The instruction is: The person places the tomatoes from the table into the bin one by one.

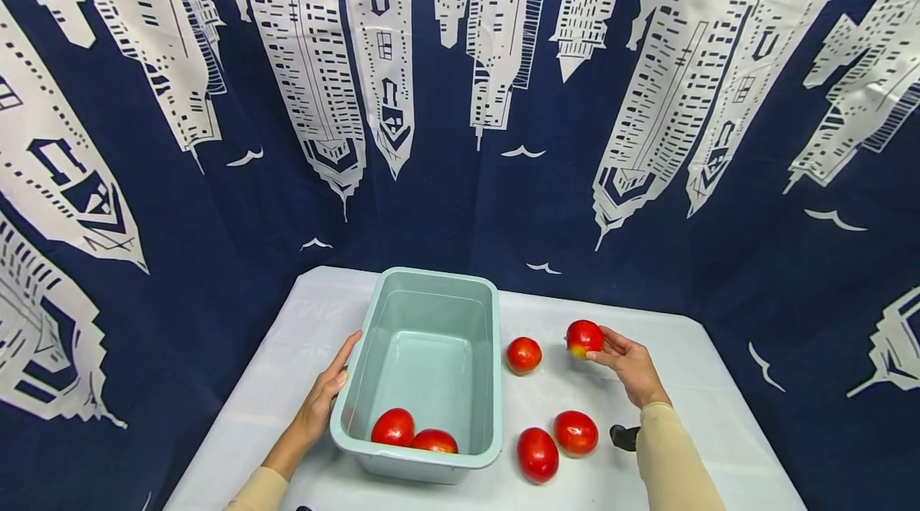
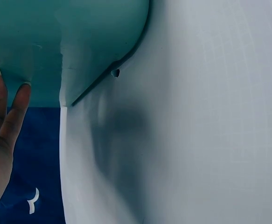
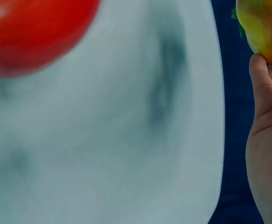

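My right hand [image 1: 632, 367] pinches a red tomato [image 1: 584, 338] with a yellow patch, above the right part of the table. In the right wrist view its yellow-orange side and a bit of green leaf show at the fingertips. My left hand [image 1: 319, 403] lies along the left side of a pale green plastic bin [image 1: 491, 383], and in the left wrist view its straight fingers [image 2: 21, 100] touch the outer wall. Inside the bin, two red tomatoes [image 1: 393, 427] lie at the near end, the second partly hidden by the near rim.
Right of the bin, one red tomato [image 1: 524, 355] lies farther back and two more, one upright-looking [image 1: 537, 455] and one beside it [image 1: 576, 433], lie nearer. A small black object [image 1: 624, 437] shows beside the right sleeve. Behind the white table [image 1: 309, 311] hangs a navy cloth [image 1: 460, 207] with white buildings.
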`<control>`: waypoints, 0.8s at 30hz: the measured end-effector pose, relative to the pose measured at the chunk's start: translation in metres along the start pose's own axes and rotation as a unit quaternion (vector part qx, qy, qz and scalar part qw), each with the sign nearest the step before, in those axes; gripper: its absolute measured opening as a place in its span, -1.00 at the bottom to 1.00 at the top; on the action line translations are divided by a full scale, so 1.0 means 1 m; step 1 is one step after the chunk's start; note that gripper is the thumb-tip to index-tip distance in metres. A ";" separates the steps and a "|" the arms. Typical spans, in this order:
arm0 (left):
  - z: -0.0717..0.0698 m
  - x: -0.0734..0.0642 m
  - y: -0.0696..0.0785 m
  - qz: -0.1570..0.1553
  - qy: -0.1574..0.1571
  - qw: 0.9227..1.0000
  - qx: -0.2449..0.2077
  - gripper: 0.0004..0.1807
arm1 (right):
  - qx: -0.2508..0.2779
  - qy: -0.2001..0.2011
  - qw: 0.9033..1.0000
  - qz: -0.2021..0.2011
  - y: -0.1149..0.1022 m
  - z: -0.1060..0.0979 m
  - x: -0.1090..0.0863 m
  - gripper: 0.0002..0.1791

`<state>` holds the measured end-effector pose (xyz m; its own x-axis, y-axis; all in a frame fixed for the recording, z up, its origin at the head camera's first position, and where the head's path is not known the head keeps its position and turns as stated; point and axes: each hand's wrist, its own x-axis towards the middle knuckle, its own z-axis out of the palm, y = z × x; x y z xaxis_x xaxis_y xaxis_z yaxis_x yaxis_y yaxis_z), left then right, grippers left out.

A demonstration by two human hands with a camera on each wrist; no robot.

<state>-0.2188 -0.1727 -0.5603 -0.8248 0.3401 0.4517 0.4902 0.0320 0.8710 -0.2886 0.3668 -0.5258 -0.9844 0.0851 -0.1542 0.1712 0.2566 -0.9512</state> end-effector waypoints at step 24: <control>0.002 -0.001 0.002 -0.010 0.004 1.000 -0.001 -0.36 | 0.028 -0.063 0.994 -0.079 -0.083 0.048 0.018 -0.13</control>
<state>-0.2163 -0.1709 -0.5597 -0.8370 0.3312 0.4356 0.4727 0.0366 0.8805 -0.3221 0.3004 -0.4624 -0.9968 -0.0742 -0.0306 0.0150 0.2020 -0.9793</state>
